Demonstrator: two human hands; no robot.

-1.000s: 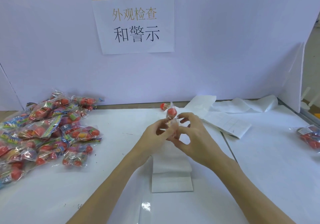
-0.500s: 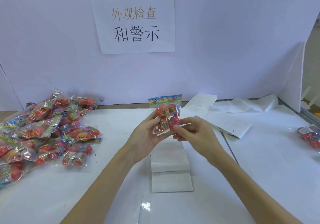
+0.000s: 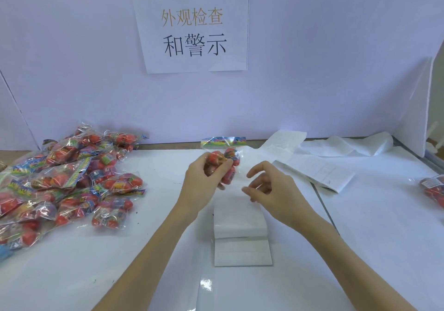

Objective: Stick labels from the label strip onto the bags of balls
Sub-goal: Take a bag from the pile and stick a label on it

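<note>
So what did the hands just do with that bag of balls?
The right hand let go of the bag of balls and drew back to the right; its fingers are now loosely curled and hold nothing. The left hand kept its grip and turned the bag upright. The pile of bags and the label strip stayed put.
</note>
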